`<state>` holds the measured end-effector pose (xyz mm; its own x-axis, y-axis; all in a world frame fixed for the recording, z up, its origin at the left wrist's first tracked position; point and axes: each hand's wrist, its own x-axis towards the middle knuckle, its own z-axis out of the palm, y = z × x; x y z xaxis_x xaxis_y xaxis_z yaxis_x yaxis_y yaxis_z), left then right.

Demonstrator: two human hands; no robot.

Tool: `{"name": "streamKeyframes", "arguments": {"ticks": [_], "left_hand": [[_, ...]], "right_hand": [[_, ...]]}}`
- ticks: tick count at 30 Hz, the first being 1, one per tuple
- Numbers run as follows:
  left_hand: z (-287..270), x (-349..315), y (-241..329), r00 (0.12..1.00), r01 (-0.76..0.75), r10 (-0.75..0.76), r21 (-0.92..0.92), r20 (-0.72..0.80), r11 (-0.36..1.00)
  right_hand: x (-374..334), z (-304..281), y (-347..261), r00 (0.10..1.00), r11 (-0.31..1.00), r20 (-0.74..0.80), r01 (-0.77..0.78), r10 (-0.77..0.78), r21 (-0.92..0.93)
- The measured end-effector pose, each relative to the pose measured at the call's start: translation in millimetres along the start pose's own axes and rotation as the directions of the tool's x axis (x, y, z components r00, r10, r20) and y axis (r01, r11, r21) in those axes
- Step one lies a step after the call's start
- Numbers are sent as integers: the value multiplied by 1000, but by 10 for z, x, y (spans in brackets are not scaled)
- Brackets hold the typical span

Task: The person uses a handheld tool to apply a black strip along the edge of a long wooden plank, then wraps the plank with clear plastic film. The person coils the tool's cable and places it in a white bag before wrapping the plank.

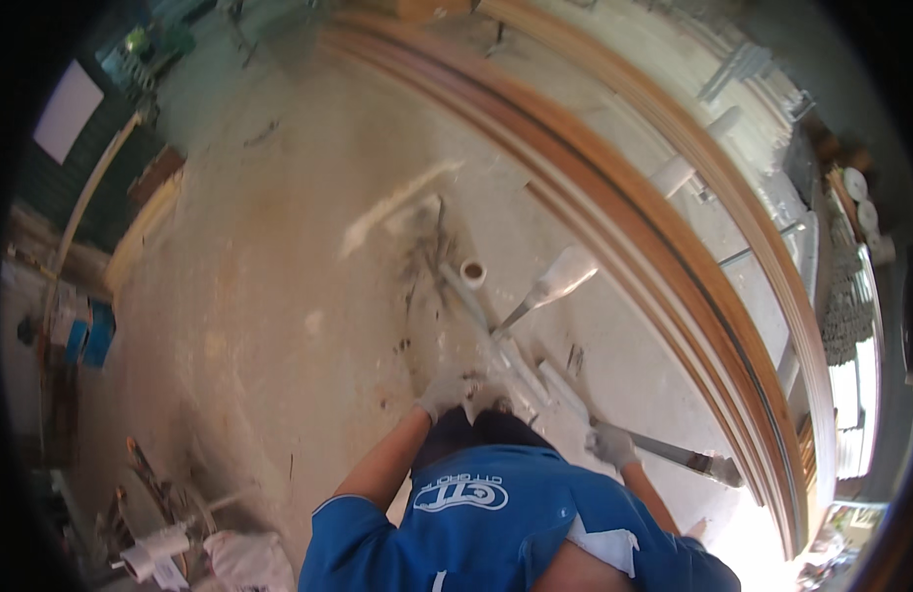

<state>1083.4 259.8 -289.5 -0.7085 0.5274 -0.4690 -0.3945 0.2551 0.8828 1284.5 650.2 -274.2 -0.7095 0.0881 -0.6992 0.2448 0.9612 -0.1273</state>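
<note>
My right hand point(611, 446), in a pale glove, is low at my right side with its fingers bent. A white strip point(565, 390) comes up to its fingertips from the floor side. A long dark grey bar point(679, 455) runs outward from beside the same hand; blur hides exactly what the fingers grip. My left hand point(444, 395), gloved too, is next to my dark trousers point(476, 426), and its fingers are too blurred to read. Ahead of my feet are a white tube point(473, 273) with an open end and a white plastic-covered piece point(563, 276) on a thin grey stem.
Long brown wooden mouldings point(614, 187) curve along my right, with another raised row point(743, 178) beyond them. A blue box point(91, 333) stands far left. Cluttered tools and a pale cloth point(247, 560) are at lower left. The concrete floor point(269, 257) has dark stains.
</note>
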Motion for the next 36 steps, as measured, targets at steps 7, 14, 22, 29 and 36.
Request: {"name": "streamKeyframes", "arguments": {"ticks": [7, 14, 22, 29, 36], "left_hand": [[-262, 201, -800, 924, 239, -155, 211, -350, 948], [-705, 590, -1848, 887, 449, -361, 355, -289, 820], [-1353, 836, -2562, 940, 338, -257, 498, -225, 799], [-1740, 890, -2611, 947, 281, -170, 448, -273, 848], [-1695, 943, -2584, 953, 301, -248, 498, -172, 813]], "right_hand": [[1513, -832, -1897, 910, 859, 30, 380, -414, 342], [3661, -184, -3331, 984, 583, 164, -95, -66, 807], [6719, 722, -3019, 976, 782, -134, -54, 174, 621], [8479, 1522, -2345, 937, 957, -328, -25, 123, 288], [8165, 965, -2518, 860, 629, -291, -43, 418, 776]]}}
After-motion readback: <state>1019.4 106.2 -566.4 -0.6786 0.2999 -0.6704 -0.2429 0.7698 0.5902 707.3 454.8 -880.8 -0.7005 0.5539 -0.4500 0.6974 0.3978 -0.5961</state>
